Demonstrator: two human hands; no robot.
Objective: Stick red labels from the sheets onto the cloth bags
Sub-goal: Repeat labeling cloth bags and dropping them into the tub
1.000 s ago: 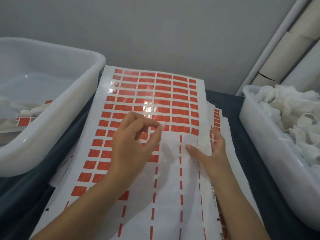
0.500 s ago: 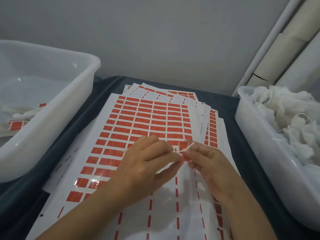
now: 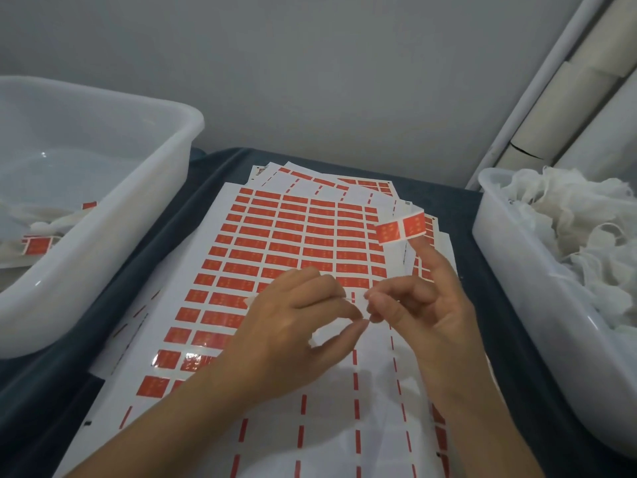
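A stack of white label sheets [image 3: 275, 243] with rows of red labels lies on the dark table in front of me. One peeled red label [image 3: 401, 230] hangs stuck to the raised index fingertip of my right hand [image 3: 427, 305], above the sheets' right edge. My left hand [image 3: 296, 326] hovers over the top sheet with its fingertips pinched against my right thumb and middle finger. What lies between the pinched tips is hidden. Loose white cloth bags [image 3: 579, 215] fill the tub on the right.
A white plastic tub [image 3: 496, 236] stands at the right edge of the table. A second white tub [image 3: 144, 188] at the left holds a few cloth bags with red labels [image 3: 38, 244]. A wall and pale cardboard tubes [image 3: 565, 98] rise behind.
The top sheet was lowered flat onto the stack. A red label came off it and now sits on my raised right index fingertip. Both hands have drawn together, pinching.
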